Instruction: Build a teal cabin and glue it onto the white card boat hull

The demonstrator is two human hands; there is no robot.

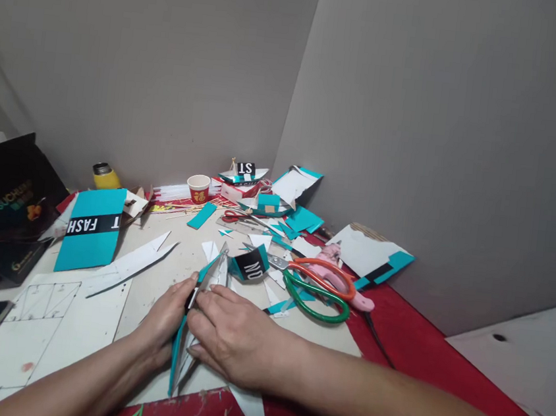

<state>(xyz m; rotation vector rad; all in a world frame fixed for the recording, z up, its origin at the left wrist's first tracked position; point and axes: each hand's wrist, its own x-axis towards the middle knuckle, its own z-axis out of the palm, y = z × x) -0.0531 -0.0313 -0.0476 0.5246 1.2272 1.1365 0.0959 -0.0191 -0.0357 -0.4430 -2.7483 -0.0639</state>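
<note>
Left hand (167, 319), right hand (232, 339) tight on folded teal card (215, 273); paper cup (198, 188) beyond, contents unseen

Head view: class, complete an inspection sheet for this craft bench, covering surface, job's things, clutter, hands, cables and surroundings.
Surface: pale board on a red table cover.
Job's things: folded teal-and-white card, on edge between the hands.
Clutter: orange-and-green scissors, small red scissors, card offcuts, paper cup, yellow flask, teal FASH card, ruled white sheet.
Grippers: left hand grips the card; right hand has fingers pressed on its side.
Cables: thin black cord by the pink glue gun.
Surroundings: grey walls meeting in a corner; black bag at left.
</note>
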